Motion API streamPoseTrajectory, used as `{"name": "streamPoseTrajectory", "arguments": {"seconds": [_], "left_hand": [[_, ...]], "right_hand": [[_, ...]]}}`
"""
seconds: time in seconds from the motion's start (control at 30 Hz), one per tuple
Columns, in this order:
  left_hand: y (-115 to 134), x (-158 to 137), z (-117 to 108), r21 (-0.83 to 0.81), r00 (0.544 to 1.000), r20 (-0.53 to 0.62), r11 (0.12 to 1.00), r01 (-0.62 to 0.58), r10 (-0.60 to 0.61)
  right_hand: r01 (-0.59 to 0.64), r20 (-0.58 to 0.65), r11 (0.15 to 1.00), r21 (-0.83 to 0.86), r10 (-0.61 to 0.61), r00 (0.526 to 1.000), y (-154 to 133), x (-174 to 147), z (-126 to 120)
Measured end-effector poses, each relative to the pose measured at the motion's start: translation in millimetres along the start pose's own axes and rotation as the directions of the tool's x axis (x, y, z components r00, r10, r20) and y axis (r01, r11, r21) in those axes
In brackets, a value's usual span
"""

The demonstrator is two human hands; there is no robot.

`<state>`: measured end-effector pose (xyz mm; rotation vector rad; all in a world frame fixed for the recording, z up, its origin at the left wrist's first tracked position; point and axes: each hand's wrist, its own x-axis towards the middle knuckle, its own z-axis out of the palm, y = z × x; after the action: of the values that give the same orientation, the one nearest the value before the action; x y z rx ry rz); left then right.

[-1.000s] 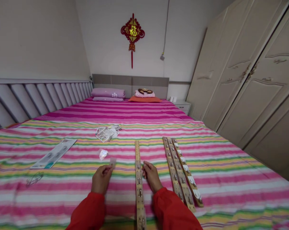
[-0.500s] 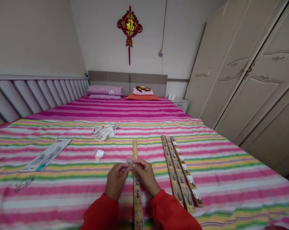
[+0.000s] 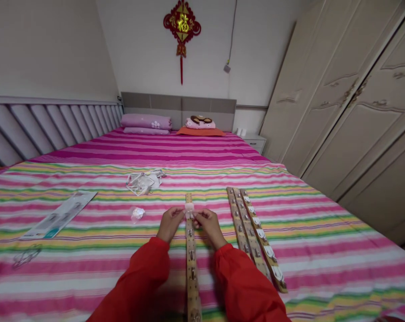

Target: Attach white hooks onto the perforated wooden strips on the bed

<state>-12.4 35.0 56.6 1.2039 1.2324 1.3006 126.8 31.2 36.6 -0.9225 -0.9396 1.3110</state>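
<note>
Two hands, left hand (image 3: pixel 170 222) and right hand (image 3: pixel 208 224) equally near, pinch one clear plastic packet (image 3: pixel 189 207) above the wooden strip (image 3: pixel 191 264), its long axis running toward the bed (image 3: pixel 75 273)'s headboard (image 3: pixel 209 105) edge.

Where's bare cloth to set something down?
Widest: striped cloth right of the three grouped strips. A smaller patch lies between the flat package and the small crumpled plastic. Crowded: the far part of the single strip, where left hand and right hand flank the clear packet, and the grouped strips.
</note>
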Motion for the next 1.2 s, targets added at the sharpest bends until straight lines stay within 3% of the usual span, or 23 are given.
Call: {"name": "streamPoseTrajectory", "arguments": {"seconds": [0.13, 0.27, 0.5, 1.07, 1.2], "left_hand": [[-13.1, 13.6, 6.6, -0.043, 0.997, 0.038, 0.996, 0.072, -0.071], [-28.8, 20.5, 8.1, -0.050, 0.995, 0.016, 0.994, 0.100, -0.100], [-52.8, 29.3, 6.7, 0.029, 0.998, -0.038, 0.998, 0.053, -0.052], [-60.2, 24.1, 11.0, 0.026, 0.996, -0.081, 0.998, 0.049, -0.046], [-64.2, 23.2, 11.7, 0.035, 0.990, -0.137, 0.998, 0.043, -0.038]], "right_hand": [[-0.028, -0.037, 1.000, -0.009, 0.028, 0.999, 15.1, 9.1, -3.8], [0.018, -0.073, 0.998, -0.060, -0.022, 0.997, 29.3, 12.3, -8.3], [0.032, -0.129, 0.992, -0.124, -0.048, 0.991, 43.9, 15.1, -10.0], [0.056, -0.171, 0.985, -0.162, -0.084, 0.982, 60.3, 21.4, -12.1], [0.053, -0.172, 0.988, -0.147, -0.078, 0.982, 61.9, 22.0, -12.2]]}}
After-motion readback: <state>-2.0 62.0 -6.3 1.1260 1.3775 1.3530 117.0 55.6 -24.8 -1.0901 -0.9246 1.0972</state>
